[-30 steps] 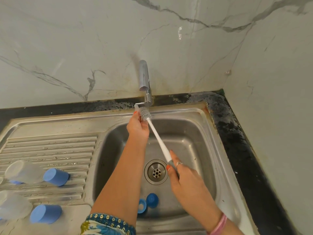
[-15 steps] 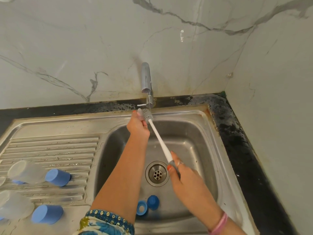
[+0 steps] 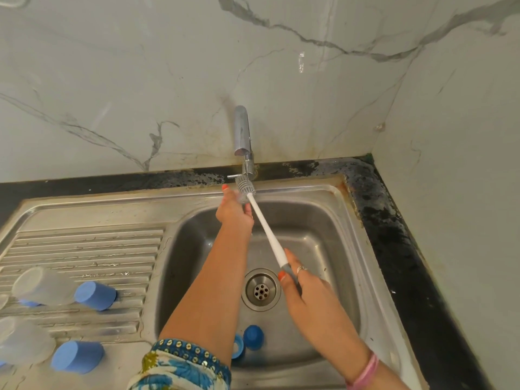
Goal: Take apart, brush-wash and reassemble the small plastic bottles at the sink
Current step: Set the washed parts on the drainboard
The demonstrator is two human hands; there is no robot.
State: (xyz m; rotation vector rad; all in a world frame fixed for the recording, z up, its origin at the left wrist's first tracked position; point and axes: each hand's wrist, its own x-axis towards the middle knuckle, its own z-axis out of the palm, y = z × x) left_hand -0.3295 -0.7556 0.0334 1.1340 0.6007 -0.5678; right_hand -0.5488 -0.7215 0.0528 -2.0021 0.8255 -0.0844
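Brush (image 3: 264, 229): white handle, grey bristles under tap (image 3: 242, 133), over sink (image 3: 323, 220). Right hand (image 3: 302, 282) grips handle; left hand (image 3: 235, 209) fingers curl round bristle head. Since earlier: lever released, left hand shifted onto bristles.

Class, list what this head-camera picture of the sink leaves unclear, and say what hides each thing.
- Left hand: whether it holds anything; the brush head covers its fingers.
- Blue ring in the sink: partly behind the left arm.
- Bottles on the drainboard: cut by the left edge.
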